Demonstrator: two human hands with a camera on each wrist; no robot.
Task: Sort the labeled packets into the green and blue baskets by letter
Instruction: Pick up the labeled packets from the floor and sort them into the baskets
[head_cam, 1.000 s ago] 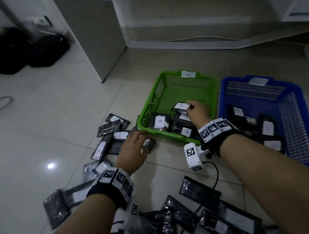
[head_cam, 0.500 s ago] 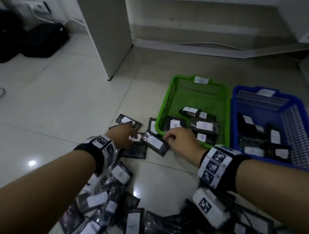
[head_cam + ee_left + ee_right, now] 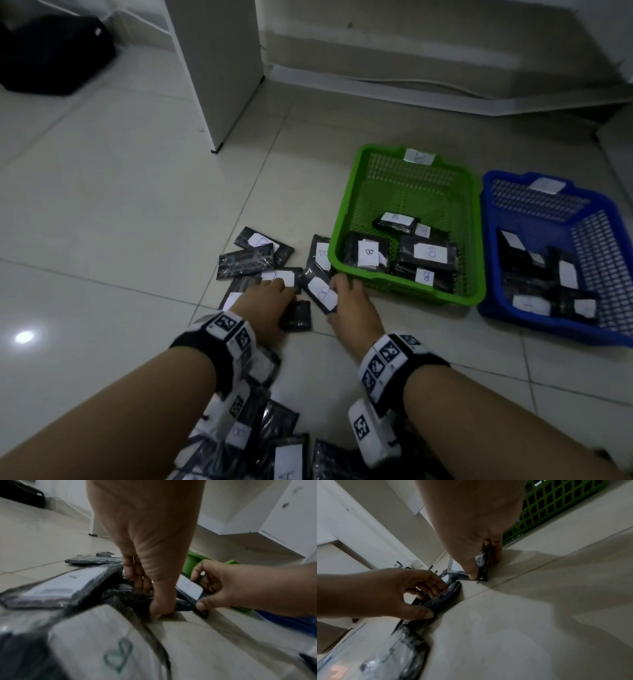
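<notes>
My right hand [image 3: 337,294] pinches a dark packet with a white B label [image 3: 322,291] on the floor, just in front of the green basket's [image 3: 404,289] near left corner. In the right wrist view its thumb and fingers clamp that packet's [image 3: 483,566] edges. My left hand [image 3: 284,301] curls round a dark packet [image 3: 297,317] beside it, and that grip also shows in the right wrist view on the packet [image 3: 443,596]. Several B packets [image 3: 430,253] lie in the green basket. The blue basket [image 3: 548,327] to the right holds several packets with labels I cannot read.
Loose packets [image 3: 255,255] lie on the tile left of the green basket, and a pile of packets [image 3: 284,455] sits under my forearms. A white cabinet [image 3: 219,68] stands behind, a black bag [image 3: 51,54] at the far left. A cable runs along the wall base.
My right hand left the green basket, came back to the floor and took hold of the B packet. My left hand moved forward and closed on a dark packet.
</notes>
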